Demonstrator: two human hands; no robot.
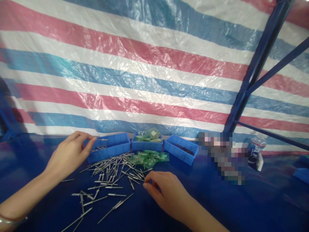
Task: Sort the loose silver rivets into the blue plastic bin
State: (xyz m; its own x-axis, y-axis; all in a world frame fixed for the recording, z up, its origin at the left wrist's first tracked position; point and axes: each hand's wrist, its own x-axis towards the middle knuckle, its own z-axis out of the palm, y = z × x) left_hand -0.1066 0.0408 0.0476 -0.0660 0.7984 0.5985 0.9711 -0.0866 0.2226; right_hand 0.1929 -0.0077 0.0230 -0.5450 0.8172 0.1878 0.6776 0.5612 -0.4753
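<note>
Around the loose metal pile, a ribbed blue plastic bin point(118, 149) stands at twelve o'clock; glossy green plastic packets point(148, 158) crowd two o'clock, fronting a second blue bin point(147, 147). Slim silvery metal pins point(114, 164) with thicker sleeves lie crisscrossed. The left hand point(70, 150) pinches one over the first bin; the right hand point(166, 188), at four o'clock, has thumb and forefinger nearly meeting, whether around a pin I cannot tell.

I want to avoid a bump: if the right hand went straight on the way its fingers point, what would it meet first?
Most likely the loose rivets just to the left of the right hand. Its height is hard to judge, though, so it might pass over them.
</note>
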